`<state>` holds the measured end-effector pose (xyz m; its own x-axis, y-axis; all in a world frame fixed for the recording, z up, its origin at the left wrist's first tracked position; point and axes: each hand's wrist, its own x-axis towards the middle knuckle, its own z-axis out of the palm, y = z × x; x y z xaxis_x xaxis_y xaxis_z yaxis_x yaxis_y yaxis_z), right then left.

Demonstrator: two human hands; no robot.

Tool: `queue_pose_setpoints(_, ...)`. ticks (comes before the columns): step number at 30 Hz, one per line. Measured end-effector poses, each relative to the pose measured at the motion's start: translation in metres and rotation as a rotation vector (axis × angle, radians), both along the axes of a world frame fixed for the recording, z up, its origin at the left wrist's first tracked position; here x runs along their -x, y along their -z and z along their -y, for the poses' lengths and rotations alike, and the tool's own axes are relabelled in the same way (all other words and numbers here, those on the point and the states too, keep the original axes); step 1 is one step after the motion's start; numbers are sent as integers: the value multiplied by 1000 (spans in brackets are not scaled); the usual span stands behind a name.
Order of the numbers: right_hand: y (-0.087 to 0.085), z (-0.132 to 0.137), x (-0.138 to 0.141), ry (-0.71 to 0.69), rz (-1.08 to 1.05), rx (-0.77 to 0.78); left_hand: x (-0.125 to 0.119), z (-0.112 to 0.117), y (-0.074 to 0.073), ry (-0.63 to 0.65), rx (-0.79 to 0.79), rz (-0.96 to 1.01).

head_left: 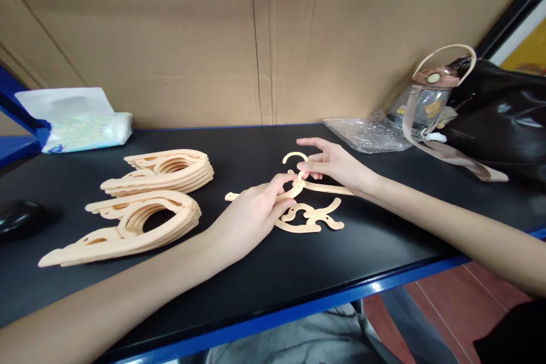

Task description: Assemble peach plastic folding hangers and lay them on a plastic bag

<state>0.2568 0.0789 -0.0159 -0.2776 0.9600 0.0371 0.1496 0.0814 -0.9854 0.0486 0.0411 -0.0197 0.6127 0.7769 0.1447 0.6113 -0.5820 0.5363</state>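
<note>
Over the middle of the table, my left hand [249,213] is closed on the arm of a beige plastic folding hanger, pinching it near the centre joint. My right hand [331,165] grips the base of the hanger's hook [294,154] between thumb and fingers, its index finger stretched out to the left. One hanger arm [328,188] reaches right, below my right wrist. My left hand partly covers the arm on its side. Just below the hands, several loose curved beige hanger pieces [318,217] lie on the black table [273,278].
Two stacks of beige folded hangers, a rear stack [187,183] and a front stack [181,227], lie left. Beyond them is a tissue pack [87,131]. A black mouse-like object [21,217] sits far left. Clear plastic bag [369,132], strapped bottle [430,96] and black bag [503,119] stand right.
</note>
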Motion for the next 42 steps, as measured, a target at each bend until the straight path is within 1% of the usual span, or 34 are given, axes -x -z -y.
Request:
queue_pose_setpoints(2, -1, 1, 0, -30, 23, -49, 1, 0, 0, -27, 12, 10)
queue_pose_setpoints(4, -1, 2, -1, -92, 51, -80, 1, -1, 0, -38, 23, 10)
queue_pose_setpoints(8, -2, 4, -1, -230, 79, -58, 2, -1, -1, -31, 28, 22)
queue_pose_setpoints(14, -6, 2, -5, -324, 91, -26, 1, 1, -3, -35, -25, -4)
queue_pose_setpoints(18, -3, -3, -10, -393, 86, -45, 1, 3, -3, -19, -82, -10)
queue_pose_setpoints(23, 3, -5, -11, -411, 97, -70, 1, 4, -3, 17, -139, -26)
queue_pose_setpoints(27, 1, -3, -10, -390, 114, -52, 0, 3, -3, 18, -74, -32)
queue_pose_setpoints(31, -4, -2, -10, -321, 48, 8, 1, 1, -1, -2, -16, 12)
queue_pose_setpoints(36, -6, 0, -9, -274, -18, 29, 3, -1, 1, -9, -42, 79)
queue_pose_setpoints(39, -3, 0, -9, -263, -66, 70, 4, -2, 2, 9, -30, 107)
queue_pose_setpoints(42, 0, 0, -8, -287, -131, 128, 4, -1, 1, 12, -10, 111)
